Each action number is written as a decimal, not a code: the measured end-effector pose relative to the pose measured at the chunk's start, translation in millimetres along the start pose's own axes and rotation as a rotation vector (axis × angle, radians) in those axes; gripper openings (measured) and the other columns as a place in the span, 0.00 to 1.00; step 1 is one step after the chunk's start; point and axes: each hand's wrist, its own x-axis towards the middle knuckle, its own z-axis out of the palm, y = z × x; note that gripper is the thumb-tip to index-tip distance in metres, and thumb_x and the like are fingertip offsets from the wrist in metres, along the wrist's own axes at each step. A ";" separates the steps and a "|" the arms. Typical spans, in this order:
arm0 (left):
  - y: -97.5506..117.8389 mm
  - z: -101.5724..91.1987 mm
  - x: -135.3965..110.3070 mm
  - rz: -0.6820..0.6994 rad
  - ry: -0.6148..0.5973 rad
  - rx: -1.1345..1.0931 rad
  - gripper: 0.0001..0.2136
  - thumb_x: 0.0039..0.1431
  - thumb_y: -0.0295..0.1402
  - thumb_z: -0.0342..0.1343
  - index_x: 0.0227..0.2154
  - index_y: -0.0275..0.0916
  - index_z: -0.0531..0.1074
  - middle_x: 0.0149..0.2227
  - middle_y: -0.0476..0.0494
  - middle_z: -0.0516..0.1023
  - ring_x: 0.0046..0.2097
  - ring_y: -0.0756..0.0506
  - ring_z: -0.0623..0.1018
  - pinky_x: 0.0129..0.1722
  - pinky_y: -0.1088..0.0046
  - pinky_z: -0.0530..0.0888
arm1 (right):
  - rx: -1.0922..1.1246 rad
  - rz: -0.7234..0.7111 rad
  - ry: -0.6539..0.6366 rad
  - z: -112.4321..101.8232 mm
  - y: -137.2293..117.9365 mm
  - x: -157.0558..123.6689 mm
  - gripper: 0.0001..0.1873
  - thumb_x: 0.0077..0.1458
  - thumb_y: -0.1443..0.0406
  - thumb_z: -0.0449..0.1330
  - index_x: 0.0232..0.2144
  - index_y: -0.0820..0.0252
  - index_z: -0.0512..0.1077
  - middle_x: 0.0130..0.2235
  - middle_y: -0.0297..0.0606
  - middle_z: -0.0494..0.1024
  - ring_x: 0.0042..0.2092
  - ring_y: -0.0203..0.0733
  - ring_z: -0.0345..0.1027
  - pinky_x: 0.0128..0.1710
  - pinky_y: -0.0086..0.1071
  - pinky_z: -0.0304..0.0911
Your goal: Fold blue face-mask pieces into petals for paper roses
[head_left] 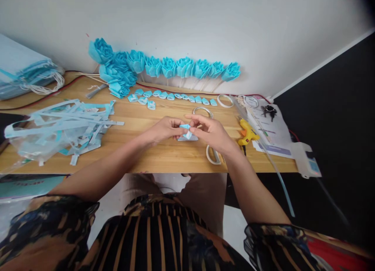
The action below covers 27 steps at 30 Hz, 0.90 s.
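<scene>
A small folded piece of light-blue paper is between my hands over the middle of the wooden table. My left hand pinches its left side between thumb and fingers. On the right, my right hand has its thumb and fingertips closed on the same piece, with the index finger stretched over it. Just beyond my hands lies a roll of tape. Farther back, several similar folded blue pieces sit in a row.
Blue flowers on sticks lean along the wall. Cut blue and white strips are heaped at left. To the right lie a yellow glue gun, papers and keys. Scissors rest near the front edge.
</scene>
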 end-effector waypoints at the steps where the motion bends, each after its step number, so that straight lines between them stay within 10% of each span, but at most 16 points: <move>1: 0.4 0.1 -0.2 0.006 -0.003 0.002 0.09 0.50 0.36 0.64 0.26 0.34 0.74 0.22 0.51 0.72 0.24 0.55 0.68 0.25 0.79 0.63 | 0.001 -0.003 -0.004 1.2 0.6 0.9 0.20 0.54 0.66 0.60 0.50 0.55 0.76 0.35 0.33 0.73 0.35 0.34 0.66 0.34 0.30 0.64; 17: 3.3 6.3 -1.6 0.068 0.029 0.039 0.15 0.53 0.45 0.62 0.25 0.37 0.69 0.23 0.51 0.70 0.25 0.54 0.69 0.25 0.78 0.64 | 0.037 0.006 0.388 28.2 24.2 -4.4 0.20 0.59 0.62 0.55 0.54 0.54 0.71 0.36 0.33 0.70 0.34 0.34 0.64 0.33 0.29 0.65; 27: -4.3 1.5 2.4 0.076 0.170 -0.049 0.10 0.50 0.37 0.62 0.26 0.36 0.69 0.23 0.51 0.71 0.25 0.54 0.68 0.27 0.77 0.65 | 0.227 0.055 0.357 29.5 23.4 -8.6 0.20 0.58 0.62 0.57 0.52 0.52 0.74 0.34 0.33 0.70 0.32 0.35 0.65 0.35 0.33 0.69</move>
